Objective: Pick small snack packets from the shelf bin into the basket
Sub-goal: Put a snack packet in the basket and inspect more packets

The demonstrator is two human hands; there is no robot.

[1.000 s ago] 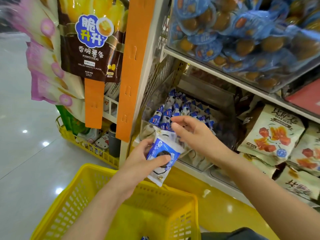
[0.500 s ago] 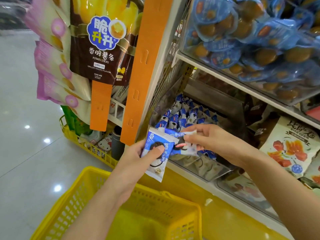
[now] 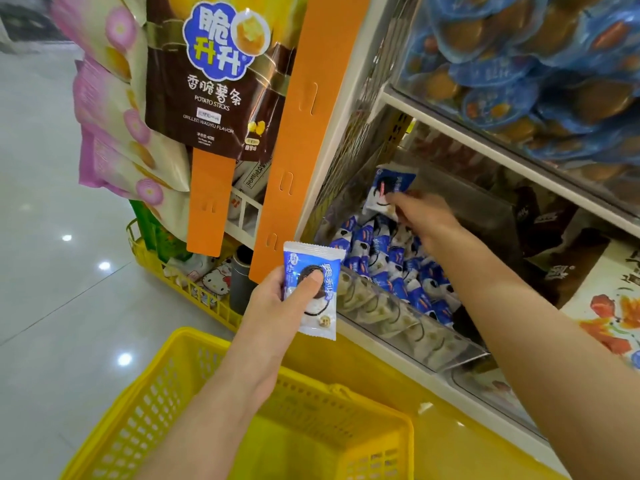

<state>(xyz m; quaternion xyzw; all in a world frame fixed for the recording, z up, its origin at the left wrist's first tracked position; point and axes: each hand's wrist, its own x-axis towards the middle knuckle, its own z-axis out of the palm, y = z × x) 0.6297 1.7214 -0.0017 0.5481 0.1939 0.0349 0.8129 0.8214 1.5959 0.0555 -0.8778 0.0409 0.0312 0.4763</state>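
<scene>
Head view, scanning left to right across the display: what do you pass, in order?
Pink snack bags → potato sticks bag → orange display strip → snack packet → right hand pinching it → white bag with red-orange print.

The bin [image 3: 398,327] is clear, smooth plastic with a shiny front wall; the packets [image 3: 381,258] inside it are glossy printed film; the packet [image 3: 313,296] just in front of the bin is the same slick film, with crimped, saw-toothed ends; below the bin, the basket [image 3: 145,414] is yellow plastic lattice, faintly shiny; left of the bin, an orange strip [image 3: 304,133] looks matt and flat, the potato-stick bag [image 3: 214,81] glossy and foil-like, the floor [image 3: 52,289] polished and mirroring lamps.
</scene>
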